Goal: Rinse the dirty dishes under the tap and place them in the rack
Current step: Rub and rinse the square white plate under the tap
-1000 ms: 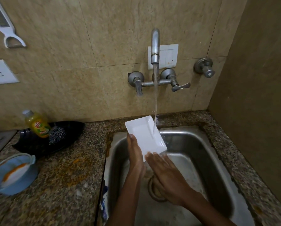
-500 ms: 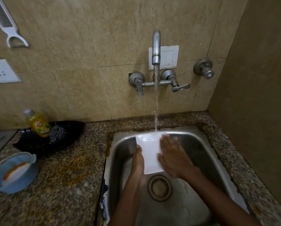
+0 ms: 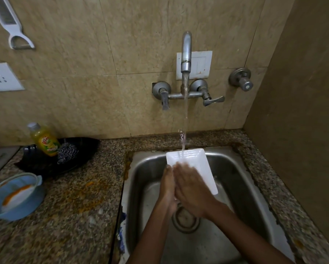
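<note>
Since half a second ago, the right hand (image 3: 193,193) has been slid left across the plate (image 3: 201,168), fingers spread flat on it. Over the sink (image 3: 240,187), the plate's left edge is gripped by the left hand (image 3: 167,189). Farther back, water from the tap (image 3: 186,52) strikes the plate's far end. A bowl (image 3: 16,202) rests on the left tabletop (image 3: 74,216).
</note>
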Demonstrator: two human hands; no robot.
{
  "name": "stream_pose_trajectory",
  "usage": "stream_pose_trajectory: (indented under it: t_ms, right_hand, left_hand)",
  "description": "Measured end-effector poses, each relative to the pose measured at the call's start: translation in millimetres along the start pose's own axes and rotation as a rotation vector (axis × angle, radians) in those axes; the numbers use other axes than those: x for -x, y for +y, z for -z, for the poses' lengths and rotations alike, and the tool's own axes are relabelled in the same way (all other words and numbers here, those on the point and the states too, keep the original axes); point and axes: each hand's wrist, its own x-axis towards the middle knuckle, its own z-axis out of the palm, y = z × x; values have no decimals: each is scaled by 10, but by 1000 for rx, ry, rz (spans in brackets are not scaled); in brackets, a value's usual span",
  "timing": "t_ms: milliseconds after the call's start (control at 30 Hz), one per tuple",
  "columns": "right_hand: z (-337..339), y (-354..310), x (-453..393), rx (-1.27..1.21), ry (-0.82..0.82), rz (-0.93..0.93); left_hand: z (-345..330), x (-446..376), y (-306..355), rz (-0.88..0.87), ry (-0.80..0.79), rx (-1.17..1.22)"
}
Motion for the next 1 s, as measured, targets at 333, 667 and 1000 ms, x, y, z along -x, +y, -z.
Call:
stream_pose_trajectory:
  t_ms: [333,667,1000]
  right_hand:
    - [-82,-30,135,-11,128,-2]
    - [-149,59,283,27,81,-37]
    - [-143,428,282,238,267,348]
  left_hand:
    - [52,-53,12,-28,5,58]
    - [238,-227,14,-160,165,-54]
    - [478,-232,466,-42,62,-175]
